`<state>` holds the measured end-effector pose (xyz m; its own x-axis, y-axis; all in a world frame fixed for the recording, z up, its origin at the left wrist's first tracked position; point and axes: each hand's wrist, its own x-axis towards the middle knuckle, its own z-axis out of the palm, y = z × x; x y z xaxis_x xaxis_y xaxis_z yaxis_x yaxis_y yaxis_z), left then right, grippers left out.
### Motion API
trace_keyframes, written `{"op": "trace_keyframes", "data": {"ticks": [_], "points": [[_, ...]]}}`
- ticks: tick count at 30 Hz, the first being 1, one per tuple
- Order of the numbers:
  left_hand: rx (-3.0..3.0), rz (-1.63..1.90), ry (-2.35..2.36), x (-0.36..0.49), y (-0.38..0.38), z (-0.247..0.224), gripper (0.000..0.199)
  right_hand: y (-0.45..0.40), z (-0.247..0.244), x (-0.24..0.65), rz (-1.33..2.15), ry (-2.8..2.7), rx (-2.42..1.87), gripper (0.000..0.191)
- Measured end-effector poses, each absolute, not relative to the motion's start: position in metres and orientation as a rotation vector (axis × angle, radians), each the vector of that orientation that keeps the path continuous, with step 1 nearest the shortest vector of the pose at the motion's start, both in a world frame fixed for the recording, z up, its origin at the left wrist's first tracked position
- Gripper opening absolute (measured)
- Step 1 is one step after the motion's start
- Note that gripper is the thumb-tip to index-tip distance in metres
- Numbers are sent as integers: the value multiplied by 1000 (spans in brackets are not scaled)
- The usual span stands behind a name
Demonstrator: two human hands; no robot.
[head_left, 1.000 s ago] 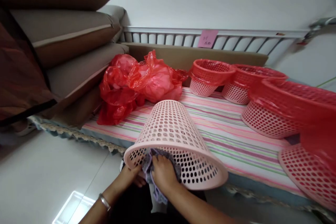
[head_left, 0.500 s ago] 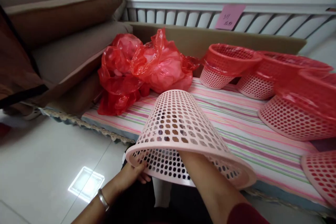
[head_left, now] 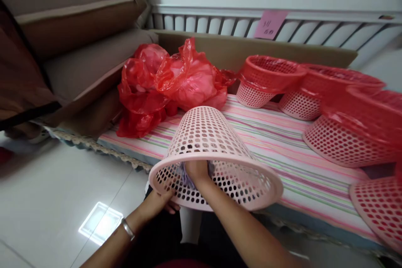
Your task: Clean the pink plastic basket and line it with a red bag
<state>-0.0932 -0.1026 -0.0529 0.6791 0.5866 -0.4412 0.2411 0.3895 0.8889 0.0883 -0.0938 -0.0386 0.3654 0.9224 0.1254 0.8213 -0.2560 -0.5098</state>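
Observation:
A pink perforated basket [head_left: 207, 134] lies tilted on its side, its wide mouth facing me. My left hand [head_left: 163, 201] grips the rim at the lower left, thumb inside and fingers beneath. Inside the basket is my right hand [head_left: 196, 171], closed on a bluish-grey cloth [head_left: 187, 178] pressed against the inner wall; part of its fingers is hidden. The basket's narrow end rests near the striped mat [head_left: 282, 167].
Red plastic bags [head_left: 191, 77] are heaped behind the basket. Several pink baskets with red liners, one nearest the back [head_left: 256, 94], stand at right. Grey-brown cushions [head_left: 88, 60] are stacked at left. A pink note [head_left: 270, 24] hangs on the white rail [head_left: 213, 10].
My right hand has come back from deep inside the basket toward its mouth and to the left, showing the cloth. The basket's mouth has tipped upward and turned more toward me.

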Motion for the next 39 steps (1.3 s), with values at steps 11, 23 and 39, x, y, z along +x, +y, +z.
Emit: {"op": "trace_keyframes", "data": {"ticks": [11,23,39], "points": [[1223,351,822,-95,-104,-46,70,-194,-32,53,215,-2203,-2076,31],[1390,414,853,-95,-95,-9,71,-197,-5,103,28,-1926,-2455,31],[1252,300,805,-93,-108,-56,74,-136,-34,84,129,-1633,-2235,39]]}}
